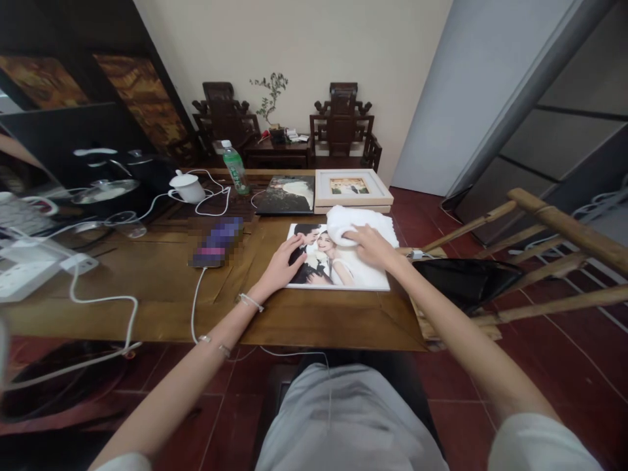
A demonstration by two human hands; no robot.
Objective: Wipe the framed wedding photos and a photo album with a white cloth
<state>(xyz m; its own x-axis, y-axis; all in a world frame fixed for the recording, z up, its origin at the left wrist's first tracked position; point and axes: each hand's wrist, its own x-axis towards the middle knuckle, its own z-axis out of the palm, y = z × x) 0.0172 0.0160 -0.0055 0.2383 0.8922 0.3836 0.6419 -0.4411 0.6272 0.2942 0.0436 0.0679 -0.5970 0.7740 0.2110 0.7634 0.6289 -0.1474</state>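
Observation:
A glossy wedding photo panel lies face up on the wooden table. Across its left edge rests my left hand, its fingers stretched out and holding nothing. My right hand is closed on a bunched white cloth, pressed onto the upper right part of the panel. The cloth and hand hide that part of the picture. Just behind lie a dark photo album or panel and a pale framed picture, side by side.
Left of the panel is a phone with a white cable. A green-labelled bottle, a lidded white cup and a power strip stand farther left. A bamboo chair is beside the table's right end.

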